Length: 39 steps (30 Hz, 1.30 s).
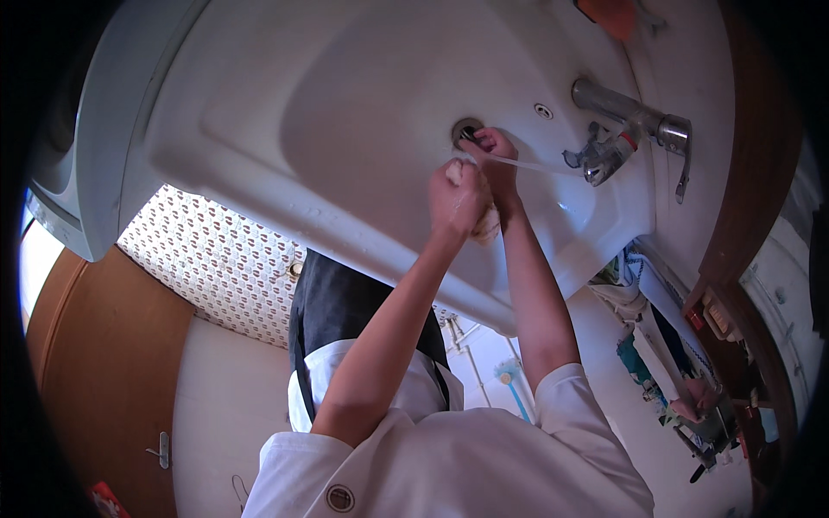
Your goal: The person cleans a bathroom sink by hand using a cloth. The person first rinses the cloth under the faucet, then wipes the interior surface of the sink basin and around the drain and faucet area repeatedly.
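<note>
Wet, pale cloth [487,223] is bunched in my left hand [458,197], which is closed around it over the white washbasin [363,149]. Some of the cloth hangs down against my right wrist. My right hand [499,154] is just beyond, beside the drain hole [467,133], with its fingers apart; its palm is partly hidden. A thin stream of water runs from the chrome faucet [605,162] to my right hand. Wet film shines on the back of my left hand.
The basin's raised front rim [259,210] runs below my forearms. A white appliance [97,162] stands at the left, near a brown wooden door [116,362]. Bags and cloths [660,362] hang at the right. A blue-handled brush [515,388] is below the basin.
</note>
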Available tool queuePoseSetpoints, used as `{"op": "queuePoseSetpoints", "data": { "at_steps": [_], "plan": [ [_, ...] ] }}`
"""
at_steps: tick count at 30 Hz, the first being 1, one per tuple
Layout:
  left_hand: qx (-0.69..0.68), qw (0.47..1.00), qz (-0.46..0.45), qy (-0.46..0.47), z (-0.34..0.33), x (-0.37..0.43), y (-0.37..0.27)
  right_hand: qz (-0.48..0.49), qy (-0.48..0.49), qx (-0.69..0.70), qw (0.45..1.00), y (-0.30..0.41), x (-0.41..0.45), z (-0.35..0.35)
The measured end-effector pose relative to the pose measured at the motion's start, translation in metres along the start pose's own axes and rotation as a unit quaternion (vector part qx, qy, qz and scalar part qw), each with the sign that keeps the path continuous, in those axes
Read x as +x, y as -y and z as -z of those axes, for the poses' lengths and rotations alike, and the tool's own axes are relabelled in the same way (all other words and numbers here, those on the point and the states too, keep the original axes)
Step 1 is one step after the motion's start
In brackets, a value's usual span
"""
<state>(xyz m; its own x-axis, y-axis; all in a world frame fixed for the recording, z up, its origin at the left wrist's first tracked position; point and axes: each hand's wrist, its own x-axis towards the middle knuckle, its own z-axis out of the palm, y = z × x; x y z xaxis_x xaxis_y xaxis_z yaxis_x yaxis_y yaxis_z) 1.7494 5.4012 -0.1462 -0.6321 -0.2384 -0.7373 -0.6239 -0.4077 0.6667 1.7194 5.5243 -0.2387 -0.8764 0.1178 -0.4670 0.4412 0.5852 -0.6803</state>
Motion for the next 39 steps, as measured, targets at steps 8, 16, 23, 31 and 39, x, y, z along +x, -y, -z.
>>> {"op": "queuePoseSetpoints", "data": {
  "at_steps": [8,16,23,31,39],
  "plan": [
    [0.009,0.998,0.045,-0.046,0.021,-0.006,0.032,-0.07,0.023,-0.076,0.994,0.012,0.012,0.005],
    [-0.011,0.998,0.029,-0.048,0.02,0.005,0.017,-0.08,-0.003,-0.153,0.985,0.02,0.013,0.003],
    [-0.003,0.999,0.022,-0.05,0.02,0.013,0.01,-0.005,0.006,-0.189,0.982,0.001,0.019,-0.004],
    [0.039,0.998,0.039,-0.029,0.017,0.011,0.026,-0.054,-0.007,-0.196,0.979,-0.027,0.045,-0.013],
    [-0.088,0.993,0.077,-0.033,-0.007,0.026,0.022,-0.066,0.055,-0.147,0.985,0.013,0.031,0.013]
  ]
}}
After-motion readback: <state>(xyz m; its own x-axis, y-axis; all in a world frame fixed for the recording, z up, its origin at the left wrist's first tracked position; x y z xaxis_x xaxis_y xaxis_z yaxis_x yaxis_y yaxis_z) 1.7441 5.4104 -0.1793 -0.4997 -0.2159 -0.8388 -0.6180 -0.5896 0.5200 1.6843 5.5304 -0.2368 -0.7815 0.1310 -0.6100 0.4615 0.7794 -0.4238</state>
